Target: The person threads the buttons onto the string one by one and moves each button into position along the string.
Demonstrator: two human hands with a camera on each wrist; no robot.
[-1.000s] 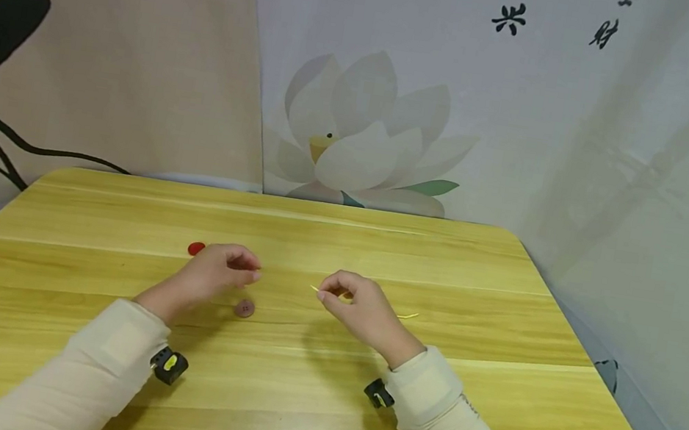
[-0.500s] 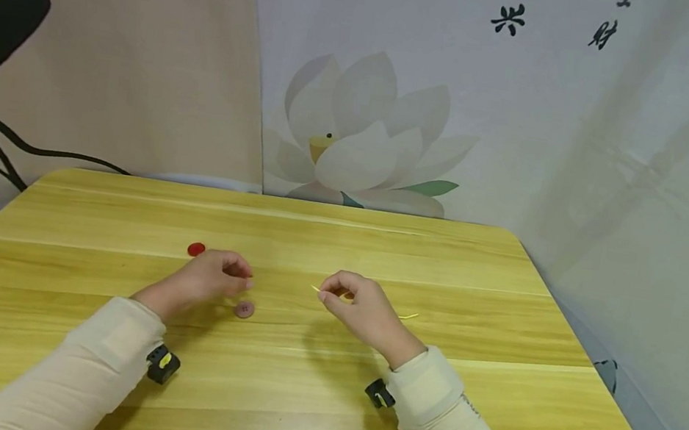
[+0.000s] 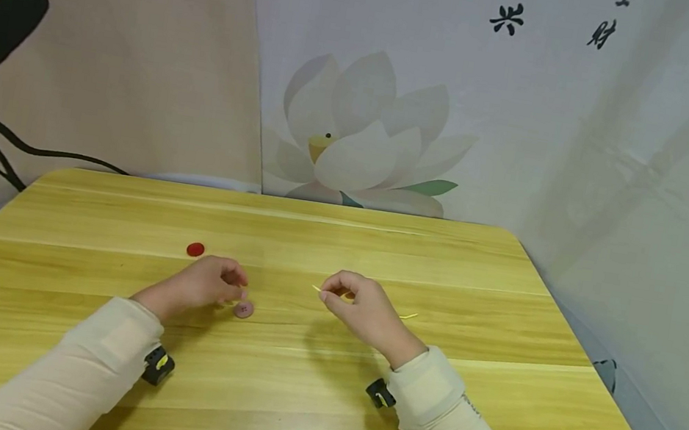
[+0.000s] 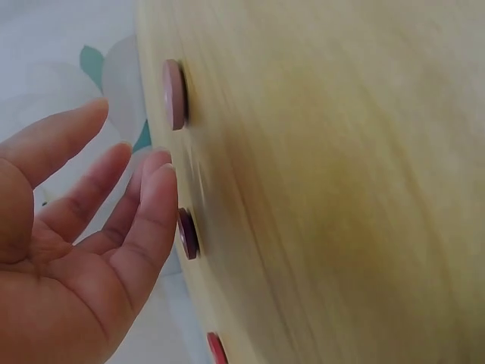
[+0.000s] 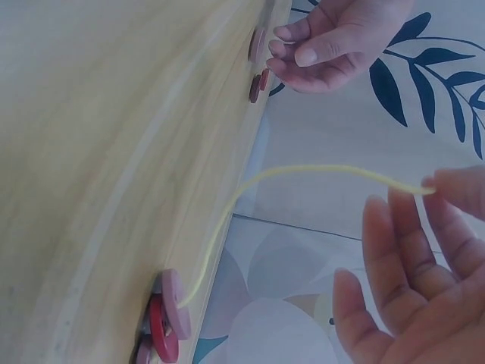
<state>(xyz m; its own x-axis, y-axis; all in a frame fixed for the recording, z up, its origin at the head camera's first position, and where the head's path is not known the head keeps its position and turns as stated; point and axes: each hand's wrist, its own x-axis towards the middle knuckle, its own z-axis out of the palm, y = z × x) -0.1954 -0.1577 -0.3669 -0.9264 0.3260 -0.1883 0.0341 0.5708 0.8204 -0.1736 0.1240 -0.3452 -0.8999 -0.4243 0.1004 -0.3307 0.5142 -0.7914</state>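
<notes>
Far left on the wooden table (image 3: 493,386) lies a red button (image 3: 195,249), alone, a little beyond the left hand (image 3: 203,284) and apart from it. That hand rests low over the tabletop with its fingers loosely extended and holding nothing; the left wrist view shows the fingers (image 4: 144,220) straight and slightly spread. Just beside the fingertips, on their right, sits a mauve button (image 3: 243,310) flat on the wood. From the head view the fingertips seem to be just short of it or barely brushing it; I cannot tell which.

Toward the middle, the right hand (image 3: 360,310) is raised a little off the table, thumb and forefinger drawn together on a thin yellow thread (image 3: 315,289). A short end of the thread sticks out to the left of the pinch, pointing toward the other hand. The rest trails back to the right, showing again behind the hand on the wood. In the right wrist view the thread (image 5: 303,174) curves down from the fingertips to a small cluster of pink and red buttons (image 5: 168,322) lying on the table.
</notes>
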